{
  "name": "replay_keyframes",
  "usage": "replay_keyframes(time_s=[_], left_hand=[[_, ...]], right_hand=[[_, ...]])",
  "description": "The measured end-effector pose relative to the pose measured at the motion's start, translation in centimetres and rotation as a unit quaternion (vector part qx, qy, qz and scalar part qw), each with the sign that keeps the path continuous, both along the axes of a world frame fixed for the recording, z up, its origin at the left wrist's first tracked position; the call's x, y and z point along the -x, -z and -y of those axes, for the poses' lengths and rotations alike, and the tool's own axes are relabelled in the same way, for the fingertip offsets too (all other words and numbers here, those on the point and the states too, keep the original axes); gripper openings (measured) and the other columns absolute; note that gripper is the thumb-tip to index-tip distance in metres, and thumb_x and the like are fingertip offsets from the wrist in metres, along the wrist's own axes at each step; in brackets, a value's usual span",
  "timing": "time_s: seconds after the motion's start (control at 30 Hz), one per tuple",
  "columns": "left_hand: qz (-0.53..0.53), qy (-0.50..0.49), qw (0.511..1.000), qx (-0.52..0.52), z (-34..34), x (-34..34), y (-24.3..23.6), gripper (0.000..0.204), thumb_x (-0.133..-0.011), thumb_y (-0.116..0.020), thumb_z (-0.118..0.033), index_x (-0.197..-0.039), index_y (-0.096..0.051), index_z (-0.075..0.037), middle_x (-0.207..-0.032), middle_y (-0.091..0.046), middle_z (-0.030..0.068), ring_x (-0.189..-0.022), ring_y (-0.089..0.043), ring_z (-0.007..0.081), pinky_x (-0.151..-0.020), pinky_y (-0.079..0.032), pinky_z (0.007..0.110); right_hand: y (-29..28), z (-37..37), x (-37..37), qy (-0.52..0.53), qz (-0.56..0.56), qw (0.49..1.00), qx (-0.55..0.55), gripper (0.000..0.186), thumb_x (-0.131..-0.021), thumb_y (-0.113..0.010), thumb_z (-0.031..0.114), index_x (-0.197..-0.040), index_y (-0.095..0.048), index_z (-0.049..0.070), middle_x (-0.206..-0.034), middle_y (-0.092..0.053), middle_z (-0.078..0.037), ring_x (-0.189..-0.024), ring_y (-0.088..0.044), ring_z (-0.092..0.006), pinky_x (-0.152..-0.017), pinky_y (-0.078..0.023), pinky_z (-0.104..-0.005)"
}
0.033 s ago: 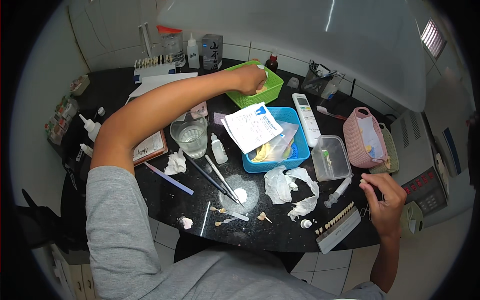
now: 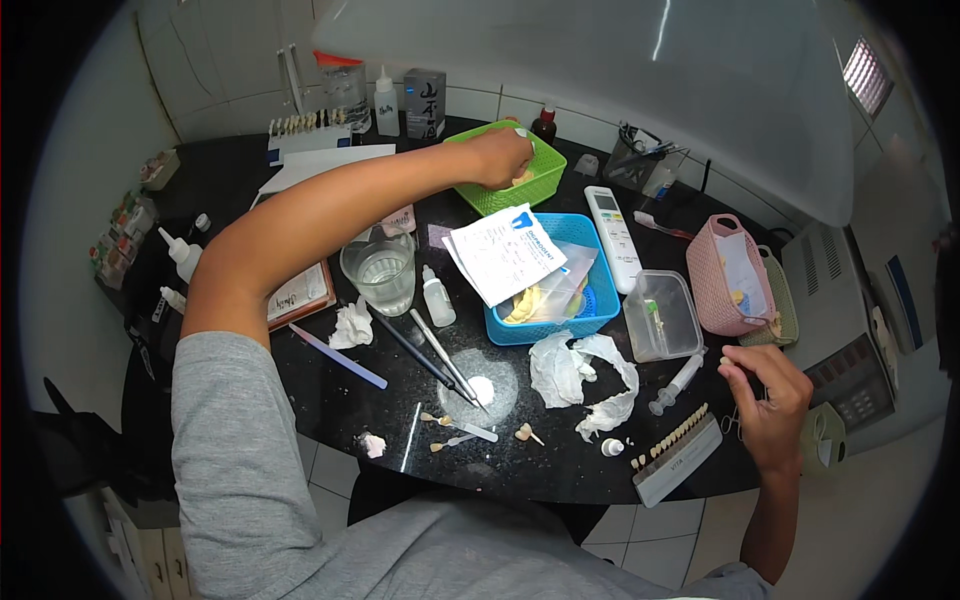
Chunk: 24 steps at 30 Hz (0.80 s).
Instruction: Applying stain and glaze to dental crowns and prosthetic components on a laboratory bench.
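My left hand point(image 2: 500, 158) reaches across the bench into the green basket point(image 2: 480, 198). Its fingers curl down, and whatever they grip is mostly hidden; a bit of a yellowish piece point(image 2: 522, 179) shows under them. At the right, above the bench edge, my right hand point(image 2: 772, 400) pinches a small tooth-coloured piece point(image 2: 724, 361) between thumb and fingertip. Nearest to it are a grey holder with a row of shade-guide teeth point(image 2: 678, 455) and a clear syringe point(image 2: 680, 382). A tooth-shaped piece on a pin point(image 2: 528, 433) lies at the front, beside shade tabs point(image 2: 462, 430).
A blue basket point(image 2: 555, 333) with bagged dental casts and paper slips stands mid-bench. Around it are a glass of water point(image 2: 382, 275), a dropper bottle point(image 2: 438, 300), a remote control point(image 2: 612, 235), a clear box point(image 2: 664, 318), crumpled tissue point(image 2: 556, 370) and a pink basket point(image 2: 725, 290).
Both hands stay in the same places. Red digits on the machine's panel at the right were lit in the earlier frame and are dark now.
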<state>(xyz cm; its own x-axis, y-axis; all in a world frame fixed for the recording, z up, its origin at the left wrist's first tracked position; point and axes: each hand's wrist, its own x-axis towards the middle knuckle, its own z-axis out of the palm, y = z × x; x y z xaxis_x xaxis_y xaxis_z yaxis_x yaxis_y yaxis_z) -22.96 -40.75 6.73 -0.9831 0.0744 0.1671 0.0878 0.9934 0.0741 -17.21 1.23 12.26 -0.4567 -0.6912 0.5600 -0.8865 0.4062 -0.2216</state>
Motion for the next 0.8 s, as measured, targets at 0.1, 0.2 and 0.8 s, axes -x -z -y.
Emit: replay_keyframes(time_s=[0.1, 0.2, 0.8], left_hand=[[-0.013, -0.029, 0.999, -0.003, -0.2, 0.2, 0.1, 0.008, -0.071, -0.065, -0.005, -0.078, -0.066, -0.001, -0.087, -0.066, 0.0221, -0.089, -0.065, 0.0372, -0.084, -0.05, 0.043], [-0.014, -0.043, 0.999, -0.01, 0.0, 0.7, 0.3, 0.011, -0.069, -0.066, -0.004, -0.08, -0.066, 0.001, -0.091, -0.066, 0.0226, -0.093, -0.064, 0.0367, -0.083, -0.05, 0.043], [-0.097, -0.003, 0.977, -0.191, 3.4, -2.2, 0.0, 0.015, -0.068, -0.073, -0.003, -0.082, -0.069, -0.001, -0.089, -0.069, 0.0137, -0.083, -0.067, 0.0251, -0.077, -0.052, 0.034]], right_hand=[[0.2, 0.3, 0.2, -0.007, 0.003, 1.0, 0.002, 0.017, -0.073, -0.072, -0.002, -0.089, -0.067, -0.003, -0.078, -0.066, -0.013, -0.066, -0.064, -0.0219, -0.059, -0.049, -0.0291], [0.3, 0.4, 0.2, -0.01, 0.003, 1.0, 0.001, 0.017, -0.074, -0.072, -0.002, -0.09, -0.067, -0.003, -0.078, -0.066, -0.013, -0.066, -0.064, -0.0217, -0.059, -0.049, -0.0289], [-1.0, 3.6, 1.2, -0.031, 0.034, 0.998, 0.039, 0.015, -0.077, -0.068, -0.005, -0.092, -0.068, -0.003, -0.078, -0.065, -0.011, -0.068, -0.063, -0.0178, -0.063, -0.049, -0.0269]])
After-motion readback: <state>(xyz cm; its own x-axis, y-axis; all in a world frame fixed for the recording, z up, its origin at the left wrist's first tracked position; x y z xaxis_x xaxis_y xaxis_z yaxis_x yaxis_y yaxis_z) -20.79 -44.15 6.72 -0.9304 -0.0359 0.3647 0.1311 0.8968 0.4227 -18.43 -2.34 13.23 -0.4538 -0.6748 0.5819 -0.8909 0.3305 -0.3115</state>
